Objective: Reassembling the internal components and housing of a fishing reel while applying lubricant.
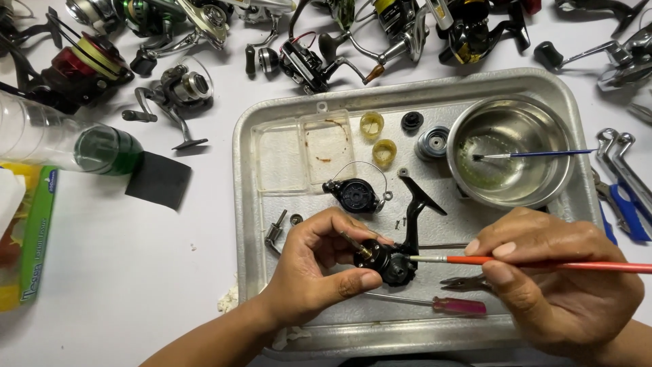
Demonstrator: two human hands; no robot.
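My left hand [314, 266] grips a black fishing reel body [392, 261] with a brass shaft end, held just above a metal tray [244, 204]. My right hand [553, 278] pinches a red-handled paintbrush [543, 264], and its tip touches the reel body. The reel's black foot [418, 211] sticks up toward the tray's middle. A black rotor with a wire bail [358, 194] lies on the tray just beyond my left hand.
On the tray sit a steel bowl [511, 151] with a blue brush [543, 154], a clear plastic box [302, 153], two yellow caps [377, 139], a red-handled screwdriver [435, 304] and pliers [465, 282]. Several reels [170, 92] line the far table. A plastic bottle [68, 143] lies at left.
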